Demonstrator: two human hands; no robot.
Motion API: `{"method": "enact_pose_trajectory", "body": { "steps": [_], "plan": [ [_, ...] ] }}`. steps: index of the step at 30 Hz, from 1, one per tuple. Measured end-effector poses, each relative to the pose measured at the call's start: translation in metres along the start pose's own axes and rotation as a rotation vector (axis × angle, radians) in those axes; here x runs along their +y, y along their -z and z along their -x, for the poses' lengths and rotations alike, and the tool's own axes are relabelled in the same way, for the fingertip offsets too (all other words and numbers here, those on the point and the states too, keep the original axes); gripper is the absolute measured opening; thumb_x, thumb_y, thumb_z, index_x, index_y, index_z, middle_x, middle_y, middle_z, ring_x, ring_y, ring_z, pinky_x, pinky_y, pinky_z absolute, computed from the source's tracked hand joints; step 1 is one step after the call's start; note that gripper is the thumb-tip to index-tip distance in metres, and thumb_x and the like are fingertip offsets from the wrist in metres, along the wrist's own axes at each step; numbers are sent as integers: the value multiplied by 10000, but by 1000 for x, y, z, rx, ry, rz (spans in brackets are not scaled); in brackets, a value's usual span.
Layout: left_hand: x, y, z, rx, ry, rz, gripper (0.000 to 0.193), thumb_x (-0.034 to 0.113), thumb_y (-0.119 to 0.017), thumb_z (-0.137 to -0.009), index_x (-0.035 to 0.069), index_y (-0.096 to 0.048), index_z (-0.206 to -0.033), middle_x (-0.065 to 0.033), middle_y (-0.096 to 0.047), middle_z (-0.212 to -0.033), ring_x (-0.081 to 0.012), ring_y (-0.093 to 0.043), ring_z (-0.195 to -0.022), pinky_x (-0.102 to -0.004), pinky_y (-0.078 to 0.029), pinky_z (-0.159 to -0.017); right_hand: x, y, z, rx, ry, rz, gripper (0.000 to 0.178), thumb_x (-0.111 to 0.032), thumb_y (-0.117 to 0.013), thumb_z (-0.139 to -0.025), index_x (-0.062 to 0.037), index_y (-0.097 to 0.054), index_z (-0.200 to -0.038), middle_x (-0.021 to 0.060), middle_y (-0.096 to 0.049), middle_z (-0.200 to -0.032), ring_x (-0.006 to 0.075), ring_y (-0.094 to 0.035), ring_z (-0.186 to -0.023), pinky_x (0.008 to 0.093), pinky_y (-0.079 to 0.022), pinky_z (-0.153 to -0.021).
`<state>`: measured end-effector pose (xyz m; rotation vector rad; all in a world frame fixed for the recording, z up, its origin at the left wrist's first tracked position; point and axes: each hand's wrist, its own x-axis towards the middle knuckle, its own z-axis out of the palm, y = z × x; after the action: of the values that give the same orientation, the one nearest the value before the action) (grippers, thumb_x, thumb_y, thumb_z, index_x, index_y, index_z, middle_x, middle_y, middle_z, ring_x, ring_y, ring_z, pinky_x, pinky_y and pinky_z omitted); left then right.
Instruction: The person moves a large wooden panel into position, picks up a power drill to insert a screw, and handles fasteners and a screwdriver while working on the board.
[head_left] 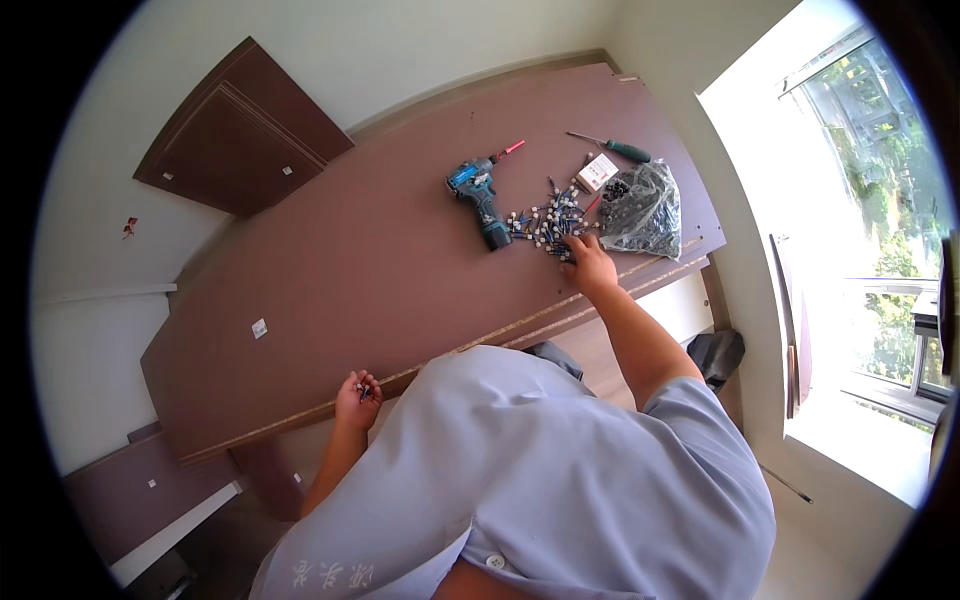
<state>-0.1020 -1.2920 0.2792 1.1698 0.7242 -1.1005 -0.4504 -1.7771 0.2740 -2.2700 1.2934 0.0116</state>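
A loose pile of small connector bolts (553, 220), with blue shanks and white ends, lies on a large brown panel (380, 240). My right hand (592, 265) reaches to the near edge of that pile, its fingers curled down among the pieces. What lies between those fingertips is too small to make out. Low on the left, at the panel's front edge, my left hand (358, 400) is palm up with fingers curled round several of the connector bolts. A teal and black cordless driver (482, 200) rests left of the pile, a red-tipped bit pointing away.
Right of the pile sit a clear plastic bag (645, 212) of dark fittings and a small white box (597, 172). Behind them lies a green-handled screwdriver (622, 150). More brown boards (235, 125) lean at the far-left wall. A bright window (880, 180) is at the right.
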Motion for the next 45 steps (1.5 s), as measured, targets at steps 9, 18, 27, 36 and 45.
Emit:
{"method": "enact_pose_trajectory", "body": {
  "steps": [9, 18, 27, 36, 45],
  "plan": [
    [-98, -106, 39, -11, -73, -201, 252, 316, -568, -1086, 85, -651, -1146, -34, -665, -1006, -187, -647, -927, -359, -562, -838, 18, -6, -43, -148, 117, 62, 323, -329, -711, -928, -182, -639, -1206, 140, -642, -1194, 407, -693, -1028, 526, -570, -867],
    [-99, -144, 5, -94, -73, -190, 258, 323, -576, -1079, 89, -647, -1161, -40, -674, -1001, -184, -662, -908, -368, -578, -798, 18, -6, -38, 69, 210, -61, 215, -337, -673, -960, -209, -715, -1128, 89, -673, -1104, 376, -708, -955, 514, -582, -808],
    [-116, -277, 11, -397, 217, -297, 393, 429, -506, -1102, 68, -625, -1198, -73, -693, -1073, -217, -687, -988, -375, -599, -838, -67, -1, 22, -85, 651, -335, 317, -264, -735, -896, -146, -710, -1190, 95, -678, -1074, 341, -708, -942, 456, -587, -808],
    [-101, -240, -41, -529, 157, -264, 223, 295, -570, -1084, 92, -651, -1126, -56, -678, -1019, -177, -688, -920, -307, -610, -754, -92, 9, -39, -33, 343, -246, 595, -320, -807, -848, -82, -599, -1351, 147, -609, -1325, 353, -633, -1184, 444, -549, -968],
    [-114, -140, 20, -240, -94, -264, 92, 146, -595, -1068, 104, -640, -1137, -36, -673, -976, -164, -676, -913, -318, -594, -774, -193, -28, -147, -135, -214, -67, 1182, -444, -877, -791, -29, -161, -1635, 167, -442, -1544, 329, -479, -1427, 494, -479, -1117]
  ]
}}
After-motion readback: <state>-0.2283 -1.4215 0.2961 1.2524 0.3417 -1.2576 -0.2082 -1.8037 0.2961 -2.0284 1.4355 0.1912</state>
